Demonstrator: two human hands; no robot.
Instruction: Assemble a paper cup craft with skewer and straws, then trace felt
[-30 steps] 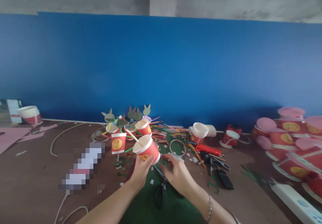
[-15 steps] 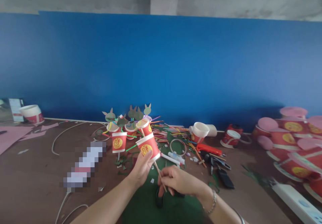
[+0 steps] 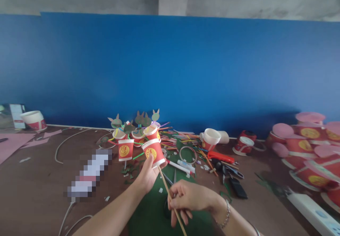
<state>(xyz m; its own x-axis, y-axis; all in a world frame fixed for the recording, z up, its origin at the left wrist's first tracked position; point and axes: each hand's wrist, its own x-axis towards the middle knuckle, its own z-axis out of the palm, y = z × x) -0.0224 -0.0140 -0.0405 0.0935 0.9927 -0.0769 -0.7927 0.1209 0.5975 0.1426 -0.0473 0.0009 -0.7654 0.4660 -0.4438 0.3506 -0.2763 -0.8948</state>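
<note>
The left hand (image 3: 147,177) clasps the paper cup (image 3: 158,151) near twelve o'clock — likely light and easily dented, best held by its firmer base. The right hand (image 3: 189,195), at the cup's five o'clock, pinches a thin stick (image 3: 164,182) — probably stiff, best taken mid-length.

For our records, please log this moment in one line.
left hand: holds red-white paper cup; right hand: holds thin tan wooden stick

A white power strip (image 3: 309,209) lay at the brown table's (image 3: 271,211) right, pink paper (image 3: 16,144) far left, and a blue panel (image 3: 170,69) stood behind.
</note>
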